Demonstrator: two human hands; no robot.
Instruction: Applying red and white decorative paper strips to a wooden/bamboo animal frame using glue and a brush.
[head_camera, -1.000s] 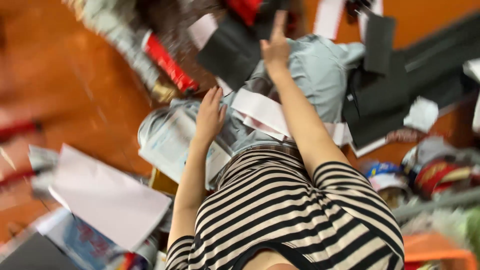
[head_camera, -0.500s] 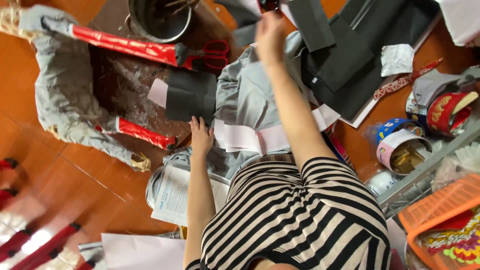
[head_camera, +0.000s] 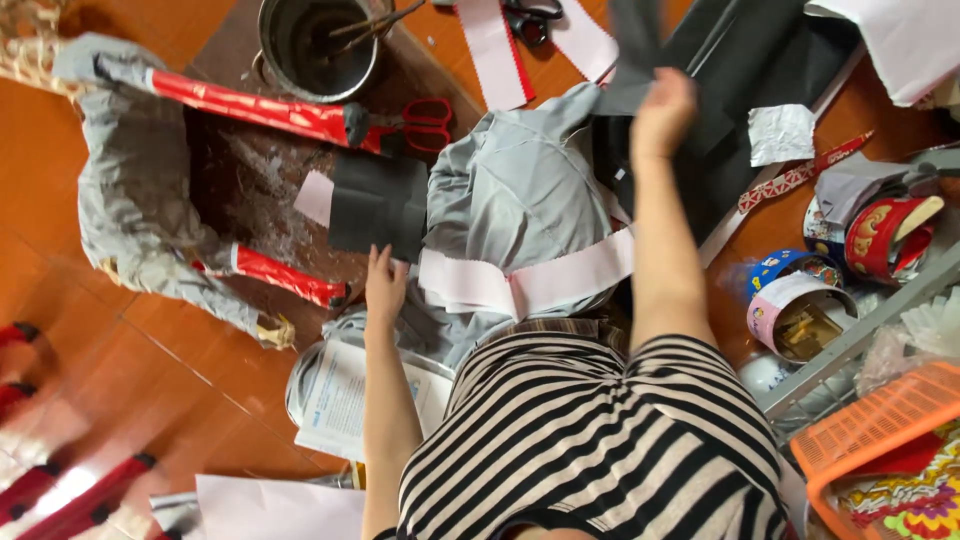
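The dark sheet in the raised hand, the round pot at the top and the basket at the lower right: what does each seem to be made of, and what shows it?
Dark sheet, gripped by the right hand: probably matte paper; it hangs thin and flat.
Pot: likely metal, dull grey with a worn sheen.
Basket: apparently orange plastic, moulded in a regular lattice.

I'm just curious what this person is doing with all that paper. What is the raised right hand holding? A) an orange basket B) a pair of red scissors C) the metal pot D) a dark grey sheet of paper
D. The right hand is lifted and grips a dark grey sheet, while the red scissors lie untouched on the floor.
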